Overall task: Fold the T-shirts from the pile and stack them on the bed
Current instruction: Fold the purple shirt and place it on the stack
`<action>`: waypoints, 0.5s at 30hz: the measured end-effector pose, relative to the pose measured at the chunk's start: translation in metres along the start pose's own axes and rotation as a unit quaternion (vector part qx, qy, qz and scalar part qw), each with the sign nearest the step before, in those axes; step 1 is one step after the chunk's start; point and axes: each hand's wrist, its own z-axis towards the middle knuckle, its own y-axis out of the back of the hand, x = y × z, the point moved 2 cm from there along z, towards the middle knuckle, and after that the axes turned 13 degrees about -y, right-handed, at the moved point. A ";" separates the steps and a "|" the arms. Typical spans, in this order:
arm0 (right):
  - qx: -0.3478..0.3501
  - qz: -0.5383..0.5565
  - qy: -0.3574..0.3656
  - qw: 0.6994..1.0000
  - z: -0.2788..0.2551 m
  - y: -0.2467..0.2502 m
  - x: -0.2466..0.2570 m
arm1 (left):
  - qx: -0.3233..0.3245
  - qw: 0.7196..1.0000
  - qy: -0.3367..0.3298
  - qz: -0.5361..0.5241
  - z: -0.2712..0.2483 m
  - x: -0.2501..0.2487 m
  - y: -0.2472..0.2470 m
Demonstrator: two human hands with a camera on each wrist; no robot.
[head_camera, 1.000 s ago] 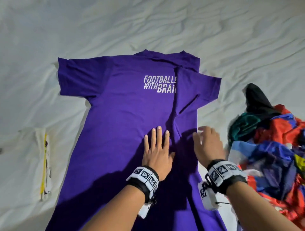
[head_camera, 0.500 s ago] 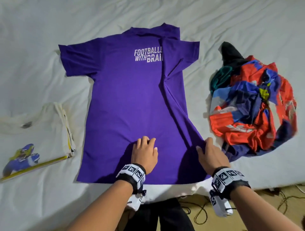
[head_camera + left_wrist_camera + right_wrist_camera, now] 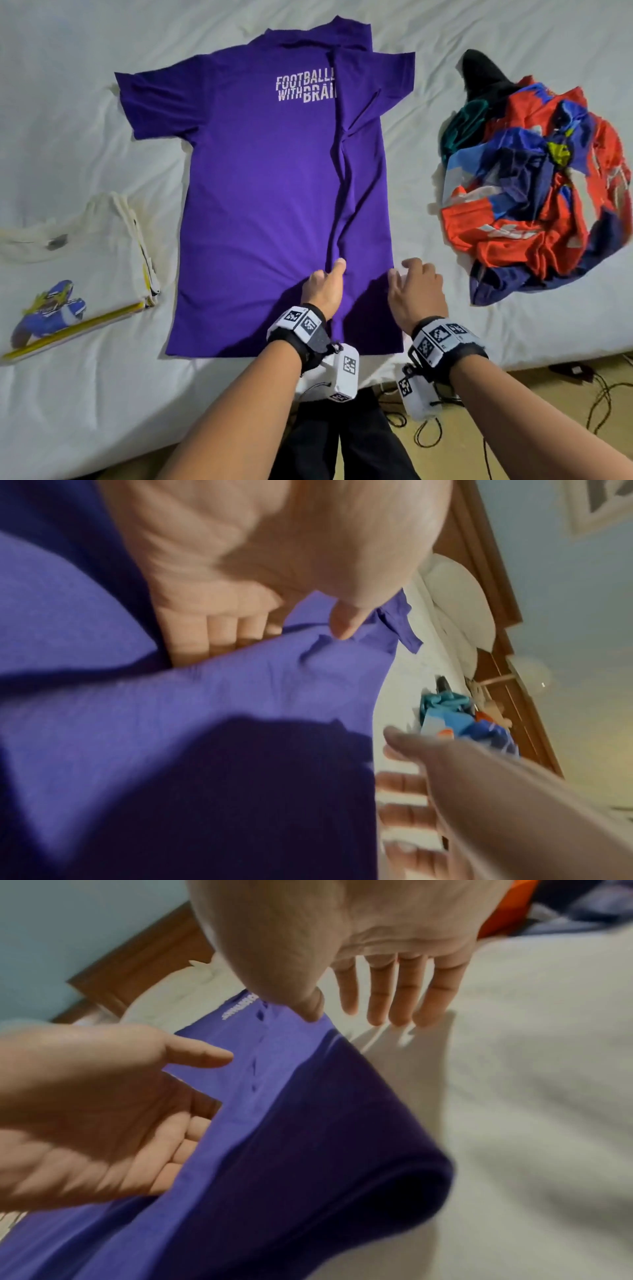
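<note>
Purple T-shirt (image 3: 274, 205) lies print-up in the middle of the bed (image 3: 68, 51), right third and sleeve folded inward, the flap edge running crooked down the body. Left hand (image 3: 323, 287) rests on that flap edge near the hem, fingers loosely bent, thumb forward, gripping nothing. Right hand (image 3: 416, 291) hovers at the outer fold, fingers straight and slightly spread, holding nothing. Judgement: step in hand is flattening the right-side fold; best to pin the flap with the left hand and sweep the right from hem toward collar so the outer crease runs straight, before folding the left side. Counts: one purple shirt spread; one folded white T-shirt (image 3: 85, 260) at left; one unfolded pile (image 3: 534, 192) at right, its shirt count not discernible.
</note>
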 end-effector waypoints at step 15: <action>-0.005 -0.053 0.022 0.998 -0.005 -0.033 -0.003 | -0.040 0.927 -0.121 0.352 -0.024 0.022 -0.010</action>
